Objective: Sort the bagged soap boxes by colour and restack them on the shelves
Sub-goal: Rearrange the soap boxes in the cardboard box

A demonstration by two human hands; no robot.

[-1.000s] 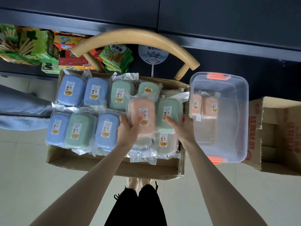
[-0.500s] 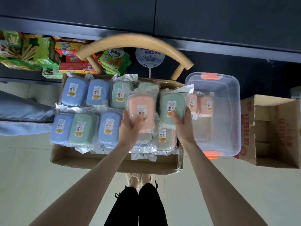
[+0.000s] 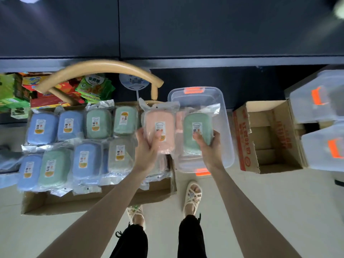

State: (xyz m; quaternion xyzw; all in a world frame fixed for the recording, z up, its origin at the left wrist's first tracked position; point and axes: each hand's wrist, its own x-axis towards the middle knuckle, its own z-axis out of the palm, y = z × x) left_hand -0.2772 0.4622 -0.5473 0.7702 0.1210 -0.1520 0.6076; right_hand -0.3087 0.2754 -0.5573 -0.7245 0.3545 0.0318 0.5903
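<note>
Cardboard box (image 3: pixel 83 202) on the floor: two rows of bagged blue boxes (image 3: pixel 41 128) and green boxes (image 3: pixel 97 123), labels up. Clear bin (image 3: pixel 226 131) just right of it: pink boxes (image 3: pixel 179 123) inside, mostly hidden behind what is held. Open carton (image 3: pixel 270 142) stands right of the bin.

Left hand (image 3: pixel 147 151) grips a bagged pink box (image 3: pixel 160 131), thumb on the label, above the cardboard box's right edge. Right hand (image 3: pixel 210 148) grips a bagged green box (image 3: pixel 197 131) the same way, above the bin.

Since half a second ago: both held boxes carried rightward. The green one was over the cardboard box, now over the bin.
</note>
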